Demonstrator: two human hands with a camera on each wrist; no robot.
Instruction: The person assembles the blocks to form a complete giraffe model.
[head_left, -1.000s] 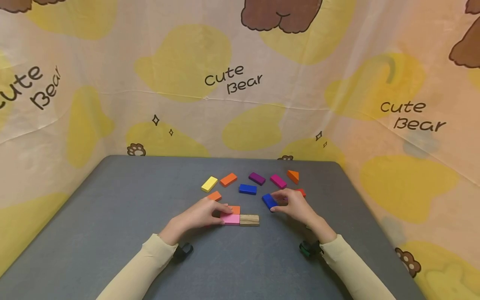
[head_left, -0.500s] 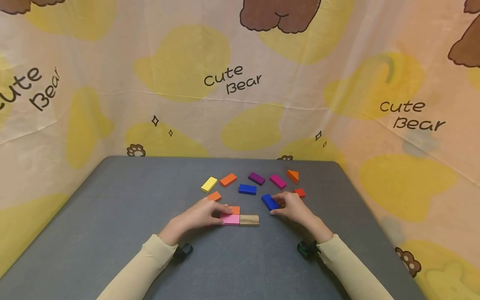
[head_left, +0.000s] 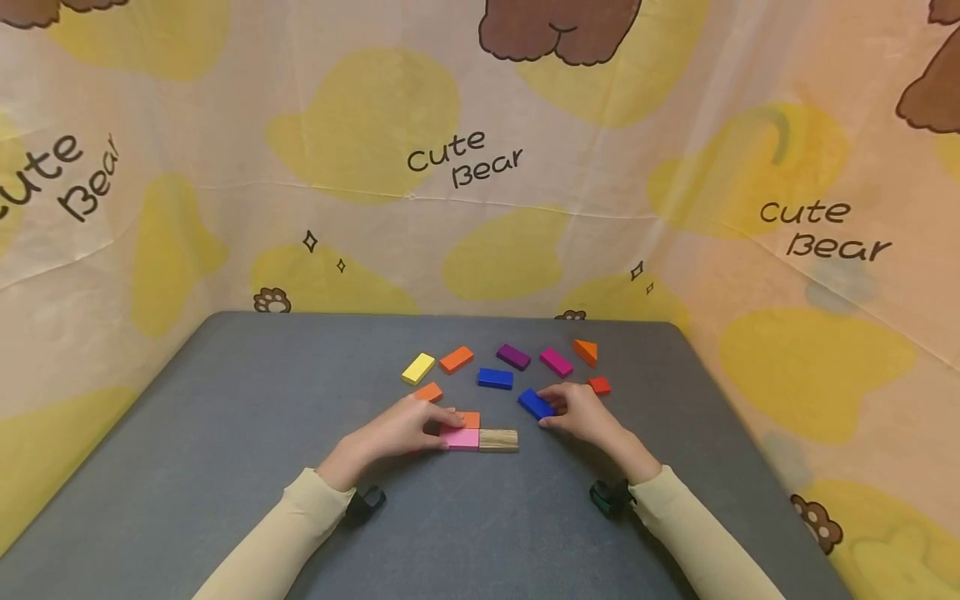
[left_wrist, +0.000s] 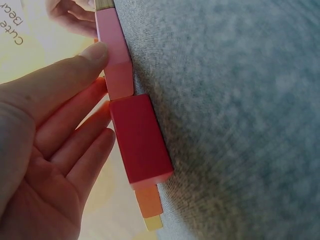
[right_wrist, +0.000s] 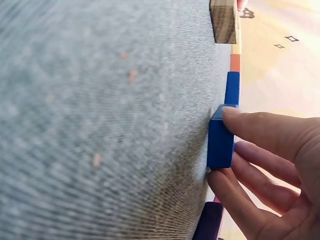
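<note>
In the head view my left hand [head_left: 393,431] pinches a pink block [head_left: 462,440] and an orange block [head_left: 471,420] lying against its far side. A wood-grain block [head_left: 498,441] touches the pink block's right end. The left wrist view shows my thumb on the pink block [left_wrist: 115,55] and a red block [left_wrist: 140,137] by its end, mostly hidden by the hand from above. To the right, my right hand [head_left: 588,414] pinches a blue rectangular block [head_left: 536,404] between thumb and fingers; the right wrist view shows this blue block [right_wrist: 220,140] at or just above the table.
Behind the hands lie loose blocks: yellow [head_left: 418,368], orange [head_left: 457,360], another orange [head_left: 430,392], blue [head_left: 496,378], purple [head_left: 513,357], magenta [head_left: 557,362], an orange triangle [head_left: 587,352] and red [head_left: 599,386]. A patterned cloth [head_left: 360,125] surrounds the grey table [head_left: 480,533].
My right hand has shifted slightly left, and the blue block has moved a little left with it. My left hand and the blocks by it stay put.
</note>
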